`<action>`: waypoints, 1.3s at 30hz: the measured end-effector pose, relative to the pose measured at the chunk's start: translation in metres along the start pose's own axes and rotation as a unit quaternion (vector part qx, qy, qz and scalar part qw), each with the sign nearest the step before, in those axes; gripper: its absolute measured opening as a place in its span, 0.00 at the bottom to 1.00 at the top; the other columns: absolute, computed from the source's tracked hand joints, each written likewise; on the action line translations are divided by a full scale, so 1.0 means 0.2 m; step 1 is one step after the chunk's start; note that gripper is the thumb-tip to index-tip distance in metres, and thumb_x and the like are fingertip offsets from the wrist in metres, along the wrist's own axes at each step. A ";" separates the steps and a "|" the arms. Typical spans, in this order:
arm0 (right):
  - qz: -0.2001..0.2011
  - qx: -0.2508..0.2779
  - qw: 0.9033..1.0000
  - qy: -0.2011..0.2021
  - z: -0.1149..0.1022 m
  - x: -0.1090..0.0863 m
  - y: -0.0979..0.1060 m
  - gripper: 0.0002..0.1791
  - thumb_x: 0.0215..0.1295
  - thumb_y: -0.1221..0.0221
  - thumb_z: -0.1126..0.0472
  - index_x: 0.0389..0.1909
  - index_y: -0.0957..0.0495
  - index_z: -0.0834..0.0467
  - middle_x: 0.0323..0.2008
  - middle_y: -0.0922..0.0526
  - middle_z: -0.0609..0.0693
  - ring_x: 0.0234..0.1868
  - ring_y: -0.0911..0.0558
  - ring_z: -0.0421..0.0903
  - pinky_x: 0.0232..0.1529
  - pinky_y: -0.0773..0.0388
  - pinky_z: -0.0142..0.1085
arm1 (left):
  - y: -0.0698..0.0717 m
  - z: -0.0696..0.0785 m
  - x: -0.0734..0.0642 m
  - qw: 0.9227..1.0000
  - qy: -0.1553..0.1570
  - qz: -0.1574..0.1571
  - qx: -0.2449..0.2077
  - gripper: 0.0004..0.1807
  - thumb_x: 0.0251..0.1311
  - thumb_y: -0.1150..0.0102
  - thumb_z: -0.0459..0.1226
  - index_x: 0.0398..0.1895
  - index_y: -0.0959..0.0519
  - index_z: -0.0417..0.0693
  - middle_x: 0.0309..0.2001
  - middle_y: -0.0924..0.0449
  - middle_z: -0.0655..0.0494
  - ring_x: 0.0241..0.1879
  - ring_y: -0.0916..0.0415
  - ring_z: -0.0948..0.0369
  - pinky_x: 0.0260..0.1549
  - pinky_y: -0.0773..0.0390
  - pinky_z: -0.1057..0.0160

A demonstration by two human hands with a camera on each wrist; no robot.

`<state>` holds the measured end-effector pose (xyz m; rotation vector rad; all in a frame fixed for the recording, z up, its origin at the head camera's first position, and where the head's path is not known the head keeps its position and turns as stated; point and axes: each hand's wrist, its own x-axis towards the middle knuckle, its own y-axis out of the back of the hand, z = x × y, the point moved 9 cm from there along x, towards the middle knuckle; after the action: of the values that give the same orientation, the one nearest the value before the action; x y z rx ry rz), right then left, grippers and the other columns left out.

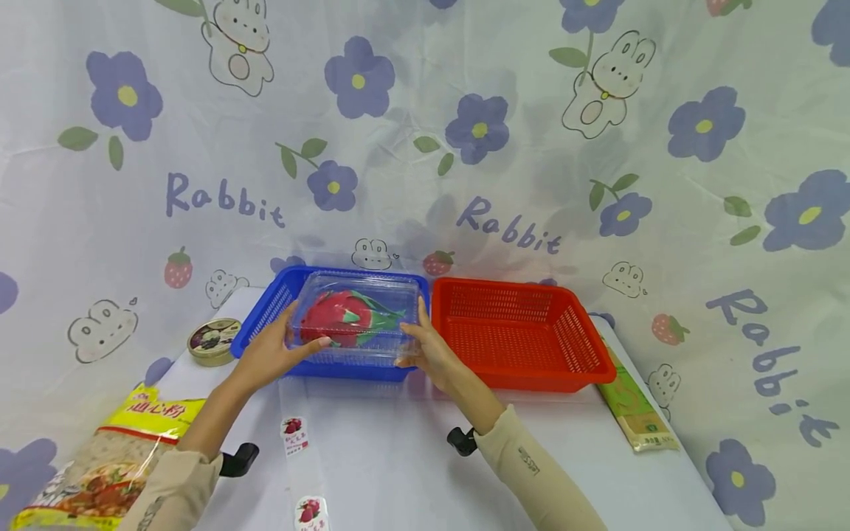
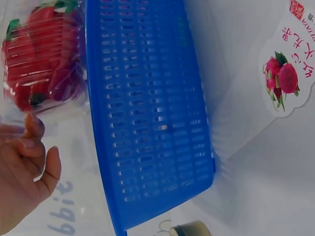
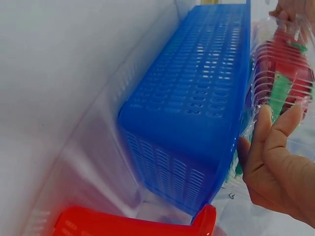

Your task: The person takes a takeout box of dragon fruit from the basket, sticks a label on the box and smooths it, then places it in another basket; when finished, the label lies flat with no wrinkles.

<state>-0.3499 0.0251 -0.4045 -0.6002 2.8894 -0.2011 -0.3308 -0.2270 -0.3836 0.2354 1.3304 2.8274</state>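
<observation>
A clear plastic box (image 1: 392, 293) with red, green-tipped dragon fruit (image 1: 335, 310) inside is held up by both hands over the blue basket (image 1: 262, 317). My left hand (image 1: 272, 352) grips its left end, thumb along the near side. At the opposite end my right hand (image 1: 430, 346) pinches the box between thumb and fingers. In the left wrist view, the left fingertips (image 2: 32, 123) meet the box's lower end, beyond the basket rim. The right wrist view has the right fingers (image 3: 263, 125) against the ribbed plastic, close beside the blue basket's rim.
A red basket (image 1: 518, 383) stands right of the blue one. A round tin (image 1: 214, 343) and a yellow food bag (image 1: 119, 457) are at left. Far right lies a green-and-yellow packet (image 1: 637, 405). Dragon fruit stickers (image 1: 294, 436) are on the white table; a printed curtain (image 1: 412, 199) hangs behind.
</observation>
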 end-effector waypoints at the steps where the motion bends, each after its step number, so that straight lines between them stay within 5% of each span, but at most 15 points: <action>1: -0.001 -0.001 1.000 0.001 0.00 -0.01 0.00 0.46 0.75 0.52 0.53 0.77 0.76 0.33 0.79 0.69 0.60 0.45 0.26 0.55 0.38 0.20 0.35 | 0.00 0.00 0.00 1.000 -0.001 0.001 -0.001 0.59 0.58 0.41 0.65 0.80 0.59 0.46 0.42 0.30 0.44 0.39 0.31 0.52 0.26 0.32 0.61; 7: -0.005 -0.011 1.000 0.005 -0.01 -0.03 0.00 0.47 0.74 0.51 0.52 0.77 0.76 0.34 0.79 0.66 0.61 0.56 0.30 0.62 0.39 0.20 0.36 | 0.00 0.03 -0.02 1.000 -0.007 0.011 0.001 0.58 0.58 0.41 0.64 0.80 0.58 0.45 0.40 0.30 0.44 0.38 0.32 0.52 0.24 0.32 0.62; 16: 0.001 -0.024 1.000 0.007 0.00 -0.08 0.02 0.47 0.73 0.51 0.51 0.77 0.76 0.34 0.78 0.58 0.62 0.41 0.28 0.50 0.39 0.20 0.34 | -0.01 0.06 -0.05 1.000 -0.011 0.023 0.014 0.58 0.57 0.40 0.64 0.80 0.56 0.45 0.39 0.30 0.45 0.36 0.32 0.53 0.24 0.32 0.62; 23: -0.001 -0.035 0.999 0.015 0.01 -0.12 0.04 0.48 0.73 0.51 0.52 0.77 0.77 0.34 0.79 0.64 0.57 0.41 0.28 0.50 0.41 0.22 0.36 | -0.04 0.09 -0.08 0.999 -0.019 0.029 0.026 0.59 0.57 0.39 0.64 0.80 0.55 0.42 0.38 0.28 0.46 0.37 0.31 0.53 0.25 0.31 0.62; 32: -0.007 -0.033 0.999 0.016 0.01 -0.19 0.03 0.46 0.74 0.53 0.51 0.77 0.77 0.33 0.71 0.43 0.63 0.42 0.28 0.48 0.42 0.21 0.34 | -0.02 0.13 -0.13 0.998 -0.029 0.039 0.036 0.57 0.57 0.38 0.63 0.79 0.52 0.43 0.37 0.27 0.46 0.36 0.31 0.53 0.25 0.31 0.62; 39: -0.011 -0.030 0.999 0.016 0.01 -0.23 0.03 0.47 0.74 0.52 0.51 0.76 0.78 0.31 0.73 0.45 0.59 0.47 0.28 0.51 0.42 0.21 0.34 | -0.01 0.17 -0.16 0.998 -0.040 0.043 0.038 0.56 0.57 0.37 0.62 0.80 0.52 0.45 0.41 0.24 0.45 0.41 0.28 0.51 0.31 0.23 0.58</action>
<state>-0.3110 0.0495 -0.4005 -0.6464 2.9298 -0.1295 -0.2941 -0.2026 -0.3673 0.4120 1.4455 2.8065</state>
